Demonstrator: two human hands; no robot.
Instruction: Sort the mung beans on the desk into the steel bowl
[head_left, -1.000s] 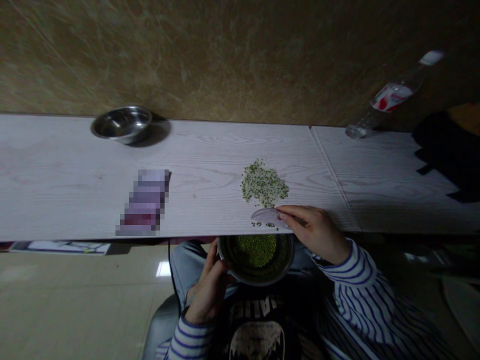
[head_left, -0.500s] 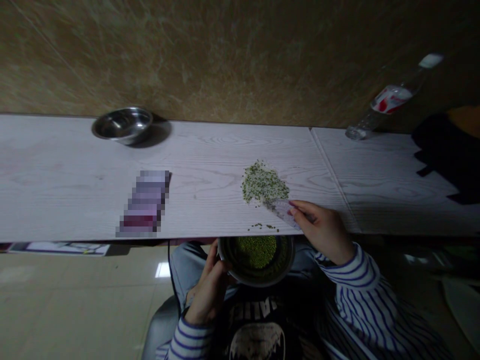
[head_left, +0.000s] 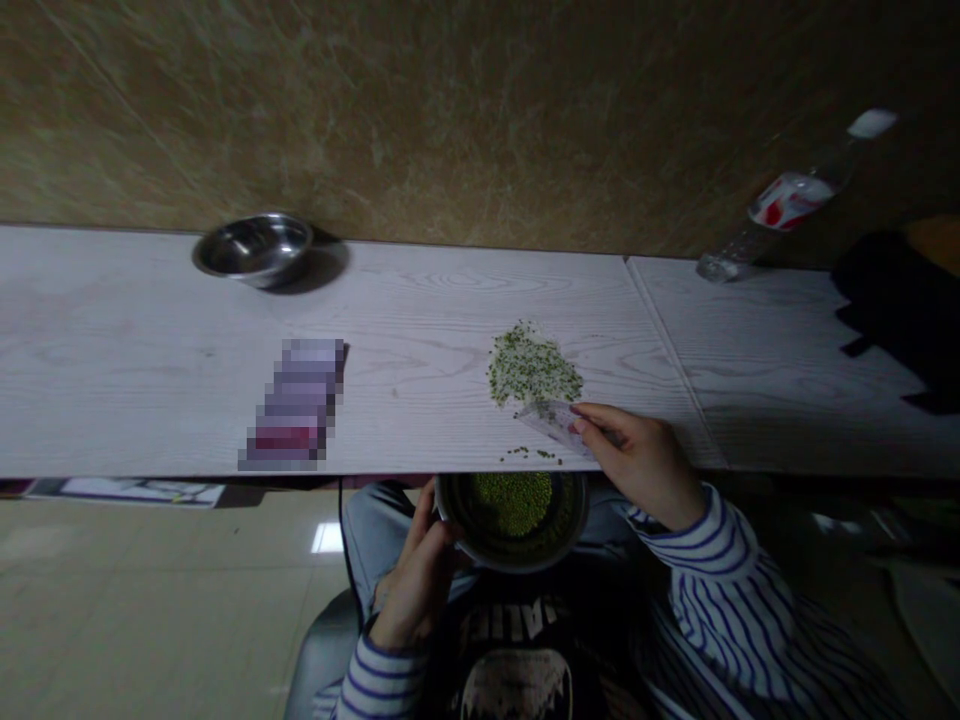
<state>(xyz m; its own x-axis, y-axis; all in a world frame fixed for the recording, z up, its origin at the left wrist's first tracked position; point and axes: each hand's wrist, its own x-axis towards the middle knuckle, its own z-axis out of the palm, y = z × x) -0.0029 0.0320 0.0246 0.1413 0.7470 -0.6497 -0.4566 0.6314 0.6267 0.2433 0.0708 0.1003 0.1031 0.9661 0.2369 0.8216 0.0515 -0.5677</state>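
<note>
My left hand [head_left: 420,575] grips the left rim of a steel bowl [head_left: 517,562], holding it tilted just under the table's front edge. Green beans [head_left: 517,500], which look like mung beans, lie inside it. In my right hand [head_left: 637,455], a thin see-through plastic piece [head_left: 551,420] with printed marks is pinched between thumb and fingers; its exact kind is unclear. Its far edge is by the near side of a pile of white grains mixed with green beans [head_left: 532,368]. Several loose beans [head_left: 536,454] are scattered between the plastic piece and the table edge.
A second steel bowl [head_left: 253,250] stands by the wall at the back left. Left of the pile lies a blurred-out flat rectangular object [head_left: 296,405]. A clear bottle [head_left: 791,200] and a dark cloth-like thing [head_left: 900,310] are on the right of the white table [head_left: 420,330].
The plastic piece has shifted slightly left and turned, close to the pile's near edge. My left hand keeps its hold on the bowl. The whole view has shifted a little.
</note>
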